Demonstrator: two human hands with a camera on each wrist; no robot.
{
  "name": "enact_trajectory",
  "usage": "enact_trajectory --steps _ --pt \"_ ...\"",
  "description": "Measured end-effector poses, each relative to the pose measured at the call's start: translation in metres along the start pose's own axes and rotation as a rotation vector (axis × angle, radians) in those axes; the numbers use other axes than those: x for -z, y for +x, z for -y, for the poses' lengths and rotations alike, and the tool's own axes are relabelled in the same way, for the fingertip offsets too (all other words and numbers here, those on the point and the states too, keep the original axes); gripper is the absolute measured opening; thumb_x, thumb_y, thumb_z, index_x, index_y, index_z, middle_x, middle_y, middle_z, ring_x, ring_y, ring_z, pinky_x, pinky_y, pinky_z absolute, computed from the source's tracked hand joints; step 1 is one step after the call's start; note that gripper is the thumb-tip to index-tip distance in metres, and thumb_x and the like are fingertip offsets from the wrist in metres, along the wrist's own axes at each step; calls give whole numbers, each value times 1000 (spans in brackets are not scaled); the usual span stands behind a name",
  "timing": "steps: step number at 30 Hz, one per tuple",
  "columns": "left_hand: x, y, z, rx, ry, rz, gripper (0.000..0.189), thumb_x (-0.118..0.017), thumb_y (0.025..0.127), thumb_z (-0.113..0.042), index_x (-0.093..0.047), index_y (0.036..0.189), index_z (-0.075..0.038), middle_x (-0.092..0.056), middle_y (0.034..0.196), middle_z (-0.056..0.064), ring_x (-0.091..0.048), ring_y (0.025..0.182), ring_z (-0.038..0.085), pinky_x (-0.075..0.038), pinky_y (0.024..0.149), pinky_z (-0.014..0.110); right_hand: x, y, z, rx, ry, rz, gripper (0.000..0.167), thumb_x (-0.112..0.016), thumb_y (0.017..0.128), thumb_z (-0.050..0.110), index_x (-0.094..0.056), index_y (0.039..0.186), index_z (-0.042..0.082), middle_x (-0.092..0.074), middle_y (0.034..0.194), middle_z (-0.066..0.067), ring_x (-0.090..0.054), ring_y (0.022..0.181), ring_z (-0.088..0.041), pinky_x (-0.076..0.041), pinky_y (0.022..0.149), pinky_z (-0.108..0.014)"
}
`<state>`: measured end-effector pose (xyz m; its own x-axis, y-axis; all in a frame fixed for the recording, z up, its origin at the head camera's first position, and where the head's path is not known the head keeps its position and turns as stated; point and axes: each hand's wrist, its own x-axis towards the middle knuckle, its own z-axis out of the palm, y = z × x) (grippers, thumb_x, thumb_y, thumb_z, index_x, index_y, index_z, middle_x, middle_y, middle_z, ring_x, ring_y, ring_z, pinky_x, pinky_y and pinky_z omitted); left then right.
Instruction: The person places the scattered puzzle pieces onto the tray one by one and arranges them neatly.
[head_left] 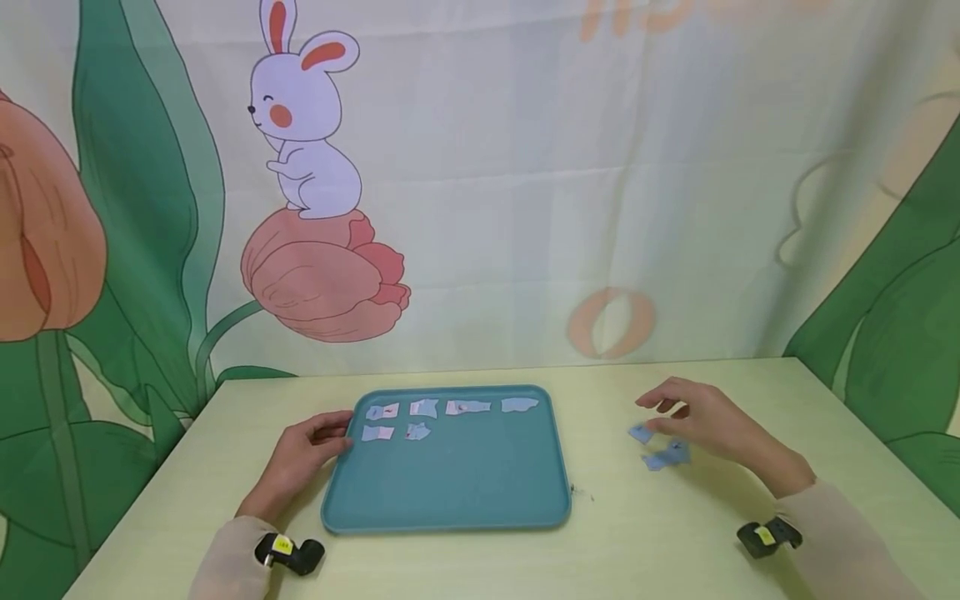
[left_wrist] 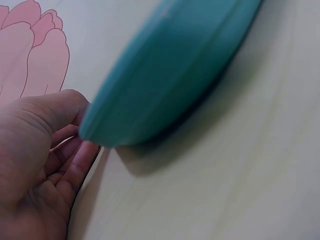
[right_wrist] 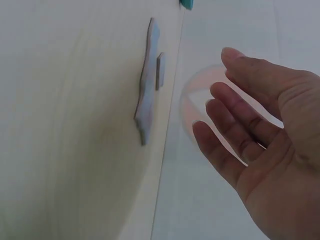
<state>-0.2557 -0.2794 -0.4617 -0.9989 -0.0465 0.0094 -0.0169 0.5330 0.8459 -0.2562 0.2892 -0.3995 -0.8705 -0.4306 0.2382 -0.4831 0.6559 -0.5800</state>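
Note:
My left hand point(head_left: 296, 457) holds the left rim of a teal tray point(head_left: 450, 492) on the table. In the left wrist view, the thumb and fingertips meet the tray's edge point(left_wrist: 165, 85). Puzzle pieces, pale blue with some pink, lie in two rows at the tray's far side, such as one piece point(head_left: 468, 407). Over to the right, my right hand point(head_left: 697, 417) hovers with loosely bent fingers and nothing between them. Below it are a small blue piece point(head_left: 641, 432) and a larger, irregular blue piece point(head_left: 663, 457); the right wrist view shows them edge-on point(right_wrist: 146, 85).
The pale yellow table point(head_left: 615, 533) ends at a hanging cloth point(head_left: 487, 208) printed with a rabbit and tulips. Small dark specks point(head_left: 582, 492) lie beside the tray's right edge. A black wrist camera sits on each sleeve.

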Motion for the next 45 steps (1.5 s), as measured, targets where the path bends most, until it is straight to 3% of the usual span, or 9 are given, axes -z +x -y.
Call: enact_trajectory --steps 8,16,23,33,45 --pt "-1 0 -1 -16 -1 0 50 -70 102 -8 -57 150 1 -62 142 23 -61 126 36 -54 106 46 7 -13 -22 9 53 99 36 -86 91 20 -74 120 3 -73 116 -7 -66 102 -27 -61 87 -33" --pt "-1 -1 -1 -13 -8 8 51 -71 102 -8 -57 150 1 -61 144 23 -60 127 36 -55 106 44 10 -21 -36 -6 99 200 37 -87 89 17 -74 120 1 -75 115 -9 -65 103 -23 -61 89 -38" --pt "0 -1 -1 -10 11 12 52 -70 102 -8 -55 151 1 -60 145 23 -60 128 38 -55 106 44 8 -21 -35 -53 42 200 31 -90 86 14 -77 113 6 -73 111 -3 -65 98 -23 -58 87 -34" --pt "0 0 -1 -13 8 18 52 -70 102 -7 -55 151 2 -60 144 24 -60 126 38 -56 104 42 5 -22 -30 -48 50 197 22 -92 83 15 -79 100 11 -68 100 1 -62 91 -21 -55 78 -27" --pt "0 -1 0 -14 13 14 52 -70 102 -9 -55 151 2 -61 143 25 -60 126 38 -57 103 40 3 -21 -27 -45 -2 201 16 -91 84 16 -79 93 17 -65 97 5 -61 89 -17 -54 78 -27"
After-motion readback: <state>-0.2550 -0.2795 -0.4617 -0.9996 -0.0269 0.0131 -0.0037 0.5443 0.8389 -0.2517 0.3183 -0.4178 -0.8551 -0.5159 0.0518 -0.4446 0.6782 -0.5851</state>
